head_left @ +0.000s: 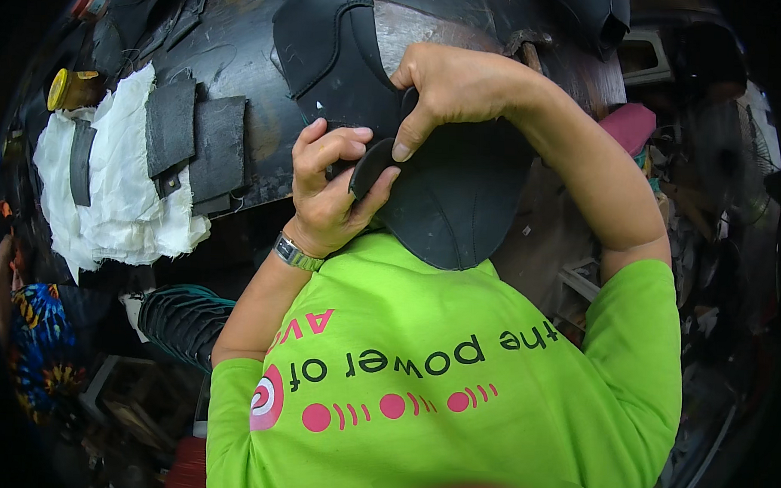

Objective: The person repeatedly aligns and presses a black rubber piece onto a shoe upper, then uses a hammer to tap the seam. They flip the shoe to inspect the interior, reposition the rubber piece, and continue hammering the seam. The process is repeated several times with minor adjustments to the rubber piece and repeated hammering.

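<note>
Green shirt (455, 367), hands pinching black piece (372, 166)

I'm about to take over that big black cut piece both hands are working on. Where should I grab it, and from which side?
Take the black piece by its folded upper edge, where the left hand and right hand already pinch it. Come from above the worktable side, thumb over the fold; the lower rounded end hangs loose against the green shirt, so it probably offers less control.
</note>
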